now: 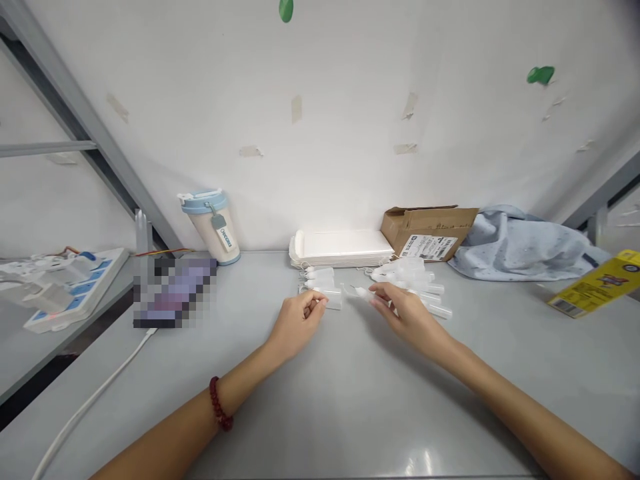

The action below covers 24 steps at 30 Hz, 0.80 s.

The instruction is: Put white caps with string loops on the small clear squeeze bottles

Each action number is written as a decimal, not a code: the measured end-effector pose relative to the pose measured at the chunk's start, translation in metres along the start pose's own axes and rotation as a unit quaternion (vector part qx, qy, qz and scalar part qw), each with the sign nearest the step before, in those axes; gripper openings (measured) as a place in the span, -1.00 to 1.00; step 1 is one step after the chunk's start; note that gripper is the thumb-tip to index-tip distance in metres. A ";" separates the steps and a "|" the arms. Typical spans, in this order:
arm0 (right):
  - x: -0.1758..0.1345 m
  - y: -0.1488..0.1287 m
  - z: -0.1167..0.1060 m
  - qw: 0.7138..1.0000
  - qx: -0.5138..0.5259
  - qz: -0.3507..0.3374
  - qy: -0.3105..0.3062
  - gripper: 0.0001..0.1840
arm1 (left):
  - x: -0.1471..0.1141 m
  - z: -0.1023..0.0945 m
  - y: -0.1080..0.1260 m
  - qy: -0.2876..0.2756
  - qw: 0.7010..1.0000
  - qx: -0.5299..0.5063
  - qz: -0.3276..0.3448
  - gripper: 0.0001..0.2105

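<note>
My right hand (pixel 400 310) pinches a small white squeeze bottle (pixel 362 293) with a thin pointed tip facing left. Its fingers cover the rest of that bottle. Just behind and beside this hand lies a group of similar translucent white bottles (pixel 400 270), some with thin loops at their left ends. My left hand (pixel 300 319) is closed, thumb and index finger pressed together; whatever it may hold is too small to make out. Close beyond it, a shorter row of white bottles (pixel 320 273) lies on the grey table (pixel 330 400), the nearest one partly hidden by the fingers.
Along the wall stand a lidded cup (pixel 213 230), a stack of flat white boxes (pixel 345 247), an opened cardboard box (pixel 430 230) and a pale blue cloth (pixel 520 243). At right is a yellow box (pixel 597 285). A phone (pixel 175 293) with a white cable (pixel 95 400) and a power strip (pixel 95 287) lie left.
</note>
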State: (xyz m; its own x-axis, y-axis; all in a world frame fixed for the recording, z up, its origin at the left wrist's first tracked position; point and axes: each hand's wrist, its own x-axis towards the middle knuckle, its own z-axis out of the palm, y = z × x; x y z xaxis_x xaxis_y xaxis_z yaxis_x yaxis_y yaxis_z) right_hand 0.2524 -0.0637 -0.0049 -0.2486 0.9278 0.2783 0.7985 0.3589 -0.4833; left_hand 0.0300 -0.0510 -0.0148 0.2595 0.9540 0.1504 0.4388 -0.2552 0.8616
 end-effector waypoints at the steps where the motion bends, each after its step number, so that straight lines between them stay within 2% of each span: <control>1: -0.001 -0.003 0.000 0.999 0.050 0.007 -0.004 -0.78 | 0.000 0.000 -0.001 -0.002 1.000 -0.004 -0.001 -0.81; 5: -0.003 -0.011 0.001 0.983 0.176 0.043 -0.027 -0.74 | -0.001 0.003 -0.003 -0.007 1.000 -0.015 0.001 -0.77; 10: -0.005 -0.018 0.003 0.954 0.282 0.088 -0.059 -0.72 | -0.001 0.003 -0.001 -0.006 1.000 -0.006 0.006 -0.68; 16: -0.007 -0.023 0.005 0.933 0.327 0.115 -0.098 -0.70 | -0.002 0.002 0.001 -0.012 1.000 -0.006 0.005 -0.72; 24: -0.007 -0.023 0.005 0.920 0.351 0.137 -0.103 -0.69 | -0.002 0.003 0.001 -0.013 1.000 -0.019 -0.010 -0.81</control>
State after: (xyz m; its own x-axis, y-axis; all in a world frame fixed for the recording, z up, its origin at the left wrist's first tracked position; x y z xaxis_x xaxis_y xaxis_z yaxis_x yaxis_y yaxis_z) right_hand 0.2328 -0.0781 -0.0001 -0.2474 0.9669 -0.0622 0.3127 0.0189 -0.9497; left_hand 0.0323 -0.0533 -0.0153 0.2742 0.9541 0.1205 0.4106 -0.2295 0.8825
